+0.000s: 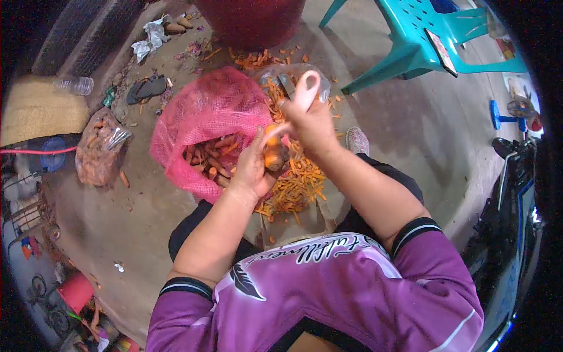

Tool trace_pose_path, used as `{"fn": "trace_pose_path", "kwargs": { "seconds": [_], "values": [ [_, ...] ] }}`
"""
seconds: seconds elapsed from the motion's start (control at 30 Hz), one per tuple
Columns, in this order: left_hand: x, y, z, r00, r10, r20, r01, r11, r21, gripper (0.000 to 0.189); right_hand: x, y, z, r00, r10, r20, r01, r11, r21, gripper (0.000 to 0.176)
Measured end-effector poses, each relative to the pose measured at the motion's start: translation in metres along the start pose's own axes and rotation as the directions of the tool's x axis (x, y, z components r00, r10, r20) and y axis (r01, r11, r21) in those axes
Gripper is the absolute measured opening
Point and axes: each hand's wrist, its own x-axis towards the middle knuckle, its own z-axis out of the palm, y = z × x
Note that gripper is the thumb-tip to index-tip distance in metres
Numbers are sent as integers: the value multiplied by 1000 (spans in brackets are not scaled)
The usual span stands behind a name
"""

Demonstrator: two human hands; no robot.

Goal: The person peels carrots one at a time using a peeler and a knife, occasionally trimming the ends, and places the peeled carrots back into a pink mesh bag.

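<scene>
My left hand [253, 167] is wrapped round an orange root [273, 154], partly peeled, with a brown end. In my right hand [312, 126] is a tool with a pale looped handle [307, 91]; its working end lies close to the root and is hard to make out. Under both hands, orange peelings [296, 190] are heaped on the floor. To the left, a pink mesh sack [202, 105] lies open with several brown roots [211, 157] inside. Behind my right hand is a clear plastic bag [278, 75] beside more peelings.
A red tub [252, 20] stands ahead, a teal chair [410, 56] at the upper right. A clear bag of roots [101, 149], a dark slipper [146, 89] and a plastic bottle [76, 86] are at the left. A motorbike [507, 199] is at the right edge.
</scene>
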Motion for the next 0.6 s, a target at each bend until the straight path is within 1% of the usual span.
{"fn": "trace_pose_path", "kwargs": {
  "seconds": [0.03, 0.07, 0.13, 0.17, 0.2, 0.23, 0.27, 0.3, 0.33, 0.37, 0.4, 0.5, 0.53, 0.57, 0.6],
  "values": [
    [0, 0, -1, 1000, -13, -23, 13, 1000, -6, 35, -7, 6, 4, 997, -32, 66, 30, 999, 30, 20],
    [0, -1, 2, 999, -8, -49, 7, 1000, -6, 34, -11, 11, 6, 992, -43, 119, 42, 999, 12, 18],
    [-4, -4, 11, 995, 1, -100, -2, 1000, -7, 33, -3, 21, 3, 991, 14, 130, -17, 1000, 22, 18],
    [-6, -4, 15, 996, 11, -87, -8, 999, 37, 33, 2, 26, 1, 990, 44, 135, -47, 999, 26, 18],
    [-8, -3, 19, 997, 19, -72, -14, 997, 79, 33, 7, 30, 0, 990, 19, 137, -25, 999, 37, 17],
    [-9, -4, 21, 998, 26, -57, -19, 992, 122, 33, 19, 32, -7, 999, -13, 46, 15, 999, -47, 16],
    [-7, -14, 5, 1000, 20, -10, -18, 987, 159, 33, 36, 33, -19, 998, -54, -43, 48, 990, -132, 16],
    [-10, -15, 7, 999, -36, 40, 30, 990, 135, 33, 50, 32, -28, 986, -103, -129, 73, 974, -216, 15],
    [-14, -13, 11, 992, -91, 90, 81, 990, 113, 33, 58, 28, -32, 970, -75, -232, 66, 997, -49, 16],
    [-16, -13, 13, 980, -145, 139, 133, 987, 95, 33, 62, 24, -35, 945, -29, -325, 72, 990, 120, 16],
    [-11, -9, 12, 982, -122, 144, 110, 990, 91, 34, 58, 20, -37, 965, 9, -263, 50, 976, 214, 18],
    [-12, -2, 16, 999, -18, -41, 22, 996, 85, 36, 34, 11, -18, 986, -81, -143, 91, 994, 67, 17],
    [-10, -1, 11, 999, -19, 34, 16, 996, 89, 34, 16, -1, -11, 998, 24, -62, -22, 999, 32, 17],
    [-9, -3, 10, 1000, 25, 5, -25, 989, 147, 33, 16, 12, -8, 999, -30, 14, 29, 998, 62, 18],
    [-8, -7, 10, 997, 70, -21, -64, 977, 205, 32, 18, 14, -7, 1000, -7, -5, 7, 1000, 30, 17]
  ]
}}
